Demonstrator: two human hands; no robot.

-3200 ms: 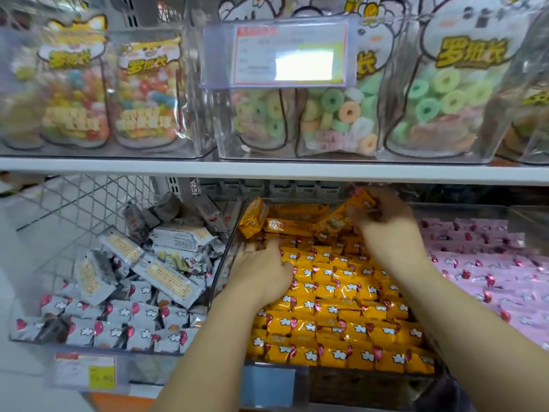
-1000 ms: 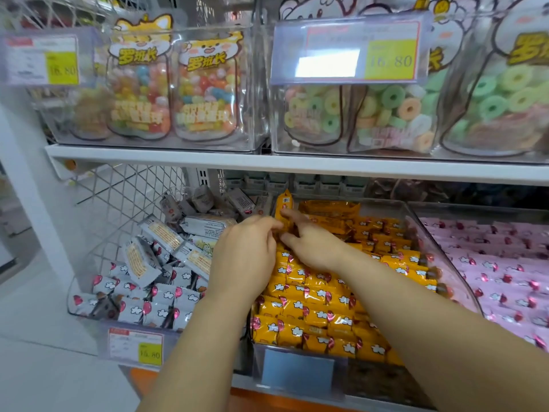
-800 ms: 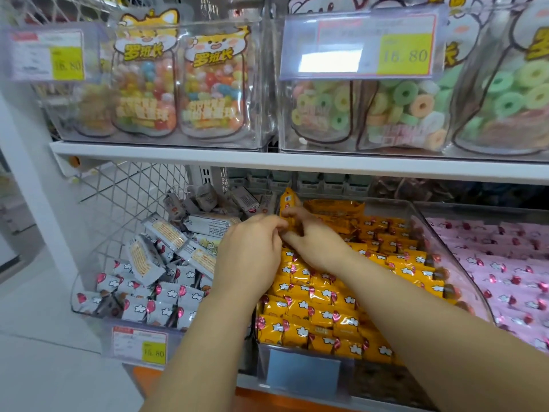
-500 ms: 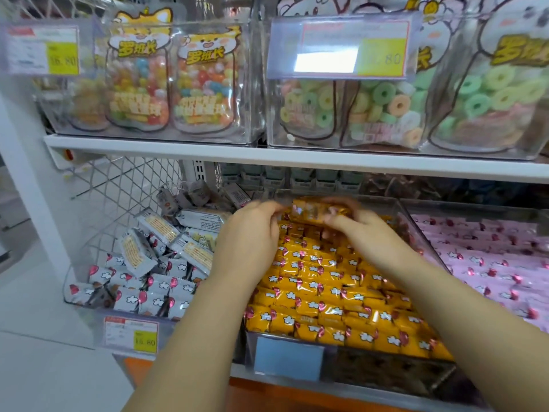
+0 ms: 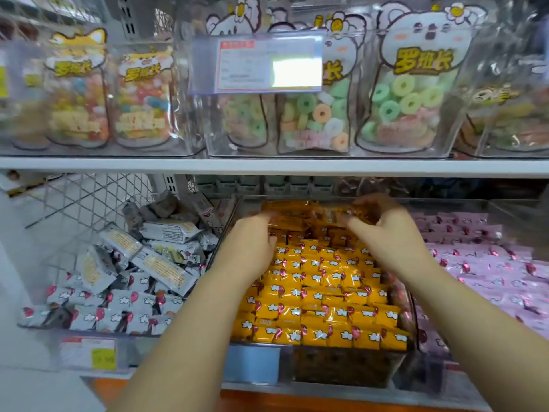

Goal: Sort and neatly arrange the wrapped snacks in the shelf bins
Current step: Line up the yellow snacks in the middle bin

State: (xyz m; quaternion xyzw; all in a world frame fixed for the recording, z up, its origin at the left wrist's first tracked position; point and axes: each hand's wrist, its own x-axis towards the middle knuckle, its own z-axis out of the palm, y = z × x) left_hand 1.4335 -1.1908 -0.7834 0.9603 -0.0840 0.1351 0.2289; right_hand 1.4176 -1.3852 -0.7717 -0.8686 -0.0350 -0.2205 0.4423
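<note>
At the front edge of the lower shelf (image 5: 326, 395), the clear plastic middle bin (image 5: 347, 367) holds yellow wrapped snacks (image 5: 320, 292) in tight rows. Silver-white wrapped snacks (image 5: 118, 307) lie jumbled in the clear left bin (image 5: 142, 349). Pink wrapped snacks (image 5: 490, 278) fill the clear right bin (image 5: 511, 205). At the middle bin's rear edge, the right hand (image 5: 386, 230) pinches one orange-yellow packet (image 5: 329, 215) above the rows. The left hand (image 5: 252, 242) curls near the packet's left end; blur hides its grip. The white upper shelf (image 5: 267, 166) carries clear ring-candy bags (image 5: 315, 114).
</note>
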